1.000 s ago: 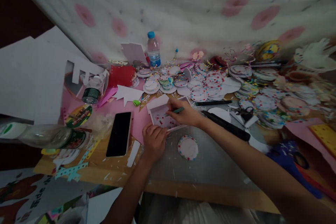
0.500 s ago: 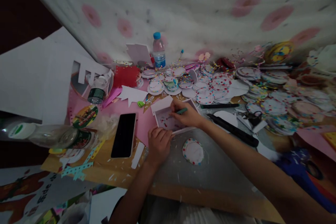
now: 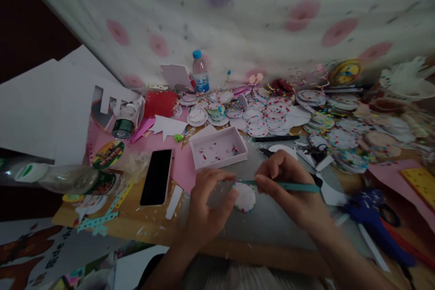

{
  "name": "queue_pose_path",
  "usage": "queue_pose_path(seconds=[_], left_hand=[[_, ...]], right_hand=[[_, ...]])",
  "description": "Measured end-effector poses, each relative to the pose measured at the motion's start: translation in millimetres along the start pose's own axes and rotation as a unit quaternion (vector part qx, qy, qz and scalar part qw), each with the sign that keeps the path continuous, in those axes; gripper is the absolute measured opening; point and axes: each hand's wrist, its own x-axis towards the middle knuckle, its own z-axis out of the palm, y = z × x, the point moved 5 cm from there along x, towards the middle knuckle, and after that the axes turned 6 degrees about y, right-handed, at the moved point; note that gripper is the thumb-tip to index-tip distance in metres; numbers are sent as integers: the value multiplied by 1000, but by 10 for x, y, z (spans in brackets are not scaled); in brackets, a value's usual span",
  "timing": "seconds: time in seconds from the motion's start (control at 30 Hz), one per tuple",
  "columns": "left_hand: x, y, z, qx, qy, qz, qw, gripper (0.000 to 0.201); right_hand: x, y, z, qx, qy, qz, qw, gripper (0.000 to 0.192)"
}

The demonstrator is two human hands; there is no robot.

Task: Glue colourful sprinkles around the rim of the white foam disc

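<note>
Both hands had drawn back from the shallow white tray [image 3: 218, 147] toward the near edge of the desk [image 3: 265, 231], where they met over a round paper disc [image 3: 245, 196] with a dotted rim. Right hand [image 3: 290, 186] pinched a slim teal tool [image 3: 287, 186] between thumb and fingers, its tip pointing left toward the disc; whether it was a pen, a knife or a tweezer could not be told. Left hand [image 3: 207, 204] hung just beside the disc with thumb and fingers curled and slightly parted, holding nothing that could be made out, the motion blur hiding any small piece.

Judged from the pose, the work would go best with the left fingertips steadying the disc flat on the grey mat while the tool tip came down lightly, so that the thin paper did not slide or buckle.

Behind the hands the tray lay with coloured specks inside. A dark phone [image 3: 157, 177] rested face up toward the left side of the desk. Stacks of similar dotted discs [image 3: 272, 115] crowded the far edge near a water bottle [image 3: 200, 72] with a blue cap; its label was too small to read. Lettering on a sheet at the lower left was too blurred and partial to read.
</note>
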Motion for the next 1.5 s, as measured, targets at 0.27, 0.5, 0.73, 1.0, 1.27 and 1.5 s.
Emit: queue_pose_path(seconds=[0.27, 0.5, 0.73, 1.0, 1.27, 1.5], left_hand=[[-273, 88, 242, -154, -55, -137, 977, 19], [-521, -81, 358, -244, -9, -254, 936, 25], [-603, -87, 350, -292, -15, -302, 907, 21], [-630, -61, 317, -265, -24, -313, 912, 22], [-669, -30, 333, -293, -59, -361, 883, 21], [-651, -56, 366, -322, -63, -374, 868, 22]], right_hand=[[-424, 153, -164, 19, 44, 48, 998, 25], [-740, 280, -351, 56, 115, 55, 990, 22], [-891, 154, -241, -32, 105, -21, 994, 21], [-879, 152, -153, -73, 76, -51, 993, 22], [-842, 151, -139, -31, 63, -28, 997, 21], [-819, 117, -182, -39, 78, -55, 995, 21]])
